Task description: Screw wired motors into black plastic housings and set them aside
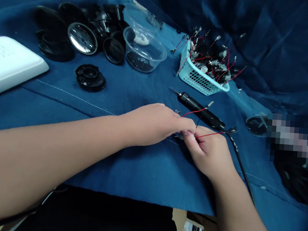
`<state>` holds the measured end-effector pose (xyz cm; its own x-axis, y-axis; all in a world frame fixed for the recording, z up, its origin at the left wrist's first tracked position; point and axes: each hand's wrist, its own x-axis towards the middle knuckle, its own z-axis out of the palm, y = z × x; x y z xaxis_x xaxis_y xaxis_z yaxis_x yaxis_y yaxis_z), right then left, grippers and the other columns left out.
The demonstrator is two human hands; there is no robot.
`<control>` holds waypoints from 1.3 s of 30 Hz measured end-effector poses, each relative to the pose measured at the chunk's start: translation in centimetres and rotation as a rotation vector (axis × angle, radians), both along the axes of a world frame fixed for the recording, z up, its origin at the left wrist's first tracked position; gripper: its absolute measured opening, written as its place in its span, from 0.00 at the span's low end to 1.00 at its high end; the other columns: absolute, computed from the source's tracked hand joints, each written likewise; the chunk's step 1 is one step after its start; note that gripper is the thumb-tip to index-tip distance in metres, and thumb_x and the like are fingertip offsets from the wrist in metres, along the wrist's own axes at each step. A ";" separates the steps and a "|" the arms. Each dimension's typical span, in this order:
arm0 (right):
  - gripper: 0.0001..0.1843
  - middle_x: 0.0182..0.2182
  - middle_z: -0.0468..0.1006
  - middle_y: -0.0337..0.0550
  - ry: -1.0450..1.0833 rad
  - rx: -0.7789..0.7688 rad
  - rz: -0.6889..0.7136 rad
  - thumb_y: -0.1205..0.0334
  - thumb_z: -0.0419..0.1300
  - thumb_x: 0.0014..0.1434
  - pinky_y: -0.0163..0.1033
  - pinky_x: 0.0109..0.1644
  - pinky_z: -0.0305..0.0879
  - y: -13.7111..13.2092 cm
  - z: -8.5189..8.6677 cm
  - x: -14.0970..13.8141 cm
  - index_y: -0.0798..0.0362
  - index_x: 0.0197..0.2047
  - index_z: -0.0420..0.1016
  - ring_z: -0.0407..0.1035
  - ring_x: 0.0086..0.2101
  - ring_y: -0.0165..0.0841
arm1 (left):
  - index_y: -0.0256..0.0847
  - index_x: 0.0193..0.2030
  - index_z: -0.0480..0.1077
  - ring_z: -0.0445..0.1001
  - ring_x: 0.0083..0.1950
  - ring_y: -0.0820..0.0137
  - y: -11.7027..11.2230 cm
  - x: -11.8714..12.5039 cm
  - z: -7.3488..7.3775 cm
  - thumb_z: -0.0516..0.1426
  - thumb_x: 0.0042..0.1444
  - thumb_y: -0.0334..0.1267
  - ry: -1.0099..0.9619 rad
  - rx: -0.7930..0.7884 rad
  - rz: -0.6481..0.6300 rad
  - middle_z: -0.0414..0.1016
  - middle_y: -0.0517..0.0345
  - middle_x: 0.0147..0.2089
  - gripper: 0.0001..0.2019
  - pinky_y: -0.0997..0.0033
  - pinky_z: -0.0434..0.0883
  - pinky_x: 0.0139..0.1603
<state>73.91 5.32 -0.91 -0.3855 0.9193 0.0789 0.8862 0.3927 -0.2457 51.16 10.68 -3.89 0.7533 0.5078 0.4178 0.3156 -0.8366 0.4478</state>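
My left hand (pixel 156 124) and my right hand (pixel 209 152) meet over the blue cloth (pixel 129 163) near its front edge. Both pinch a small part (pixel 181 134) with thin red and black wires (pixel 208 134) that run off to the right. The part itself is mostly hidden by my fingers. Just behind my hands lies a black electric screwdriver (pixel 200 110), its tip pointing left and its cable trailing toward me on the right.
A light blue basket (pixel 198 78) of small wired motors stands at the back right. Clear plastic bowls (pixel 144 49), black round housings (pixel 89 77) and a reflector (pixel 82 38) sit at the back left. A white tray (pixel 10 63) lies far left.
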 end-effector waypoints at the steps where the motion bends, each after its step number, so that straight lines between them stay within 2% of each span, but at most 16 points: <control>1: 0.25 0.26 0.75 0.43 -0.008 0.008 0.001 0.47 0.52 0.75 0.41 0.34 0.55 0.0 0.1 0.0 0.53 0.34 0.79 0.67 0.28 0.34 | 0.50 0.57 0.76 0.81 0.42 0.65 0.1 0.0 0.0 0.54 0.71 0.33 0.007 -0.003 -0.003 0.84 0.60 0.44 0.14 0.65 0.69 0.50; 6: 0.23 0.29 0.78 0.45 -0.025 0.013 0.010 0.48 0.54 0.74 0.41 0.34 0.58 -0.1 0.2 -0.1 0.52 0.32 0.78 0.70 0.29 0.35 | 0.48 0.55 0.75 0.81 0.46 0.64 -0.1 0.3 0.0 0.56 0.72 0.36 0.024 0.000 -0.023 0.83 0.59 0.48 0.10 0.64 0.69 0.51; 12: 0.23 0.29 0.78 0.44 -0.014 -0.018 0.028 0.50 0.53 0.75 0.41 0.36 0.60 -0.1 0.1 -0.4 0.52 0.32 0.75 0.71 0.30 0.36 | 0.45 0.49 0.73 0.78 0.39 0.64 -0.2 0.5 0.0 0.54 0.72 0.37 0.032 0.002 0.007 0.80 0.58 0.39 0.06 0.66 0.67 0.44; 16: 0.21 0.31 0.79 0.46 0.011 -0.050 0.022 0.50 0.52 0.75 0.43 0.39 0.61 -0.2 0.1 -0.6 0.51 0.33 0.73 0.72 0.33 0.37 | 0.46 0.46 0.72 0.77 0.39 0.64 -0.1 0.4 0.1 0.55 0.70 0.35 -0.025 -0.041 -0.006 0.80 0.59 0.38 0.04 0.68 0.64 0.40; 21: 0.23 0.32 0.80 0.45 0.068 -0.085 0.002 0.47 0.51 0.76 0.43 0.38 0.61 -0.3 0.0 -0.6 0.50 0.31 0.70 0.73 0.34 0.38 | 0.46 0.47 0.73 0.77 0.39 0.64 0.0 0.3 0.1 0.57 0.69 0.35 -0.053 -0.089 -0.008 0.79 0.60 0.37 0.04 0.68 0.62 0.38; 24: 0.22 0.34 0.81 0.46 0.080 -0.077 0.005 0.48 0.51 0.76 0.42 0.38 0.61 -0.2 -0.2 -0.5 0.51 0.33 0.72 0.73 0.35 0.38 | 0.47 0.48 0.74 0.78 0.40 0.64 0.1 0.4 0.0 0.57 0.68 0.35 -0.074 -0.119 -0.017 0.81 0.60 0.40 0.06 0.68 0.63 0.39; 28: 0.21 0.32 0.80 0.43 0.085 -0.070 0.016 0.49 0.51 0.76 0.41 0.37 0.60 -0.1 -0.3 -0.6 0.51 0.36 0.74 0.72 0.32 0.36 | 0.47 0.48 0.75 0.78 0.41 0.66 0.2 0.4 -0.2 0.58 0.68 0.35 -0.106 -0.155 -0.027 0.82 0.61 0.41 0.06 0.68 0.64 0.40; 33: 0.21 0.31 0.78 0.42 0.089 -0.069 0.016 0.49 0.51 0.76 0.40 0.36 0.59 0.0 -0.3 -1.0 0.52 0.35 0.73 0.70 0.31 0.34 | 0.46 0.47 0.76 0.79 0.41 0.68 0.3 0.3 -0.3 0.59 0.68 0.33 -0.128 -0.187 -0.027 0.83 0.63 0.42 0.06 0.70 0.64 0.40; 39: 0.21 0.28 0.76 0.43 0.056 0.006 0.024 0.51 0.51 0.76 0.40 0.35 0.57 -0.4 -0.8 -1.0 0.52 0.34 0.71 0.69 0.30 0.35 | 0.47 0.48 0.76 0.79 0.42 0.67 0.2 0.4 -0.5 0.59 0.69 0.34 -0.113 -0.178 -0.027 0.83 0.64 0.42 0.06 0.69 0.64 0.42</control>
<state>72.92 4.94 -1.75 -0.4018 0.9095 0.1064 0.8615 0.4149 -0.2926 51.54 10.86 -4.42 0.7209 0.5613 0.4065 0.2333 -0.7489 0.6203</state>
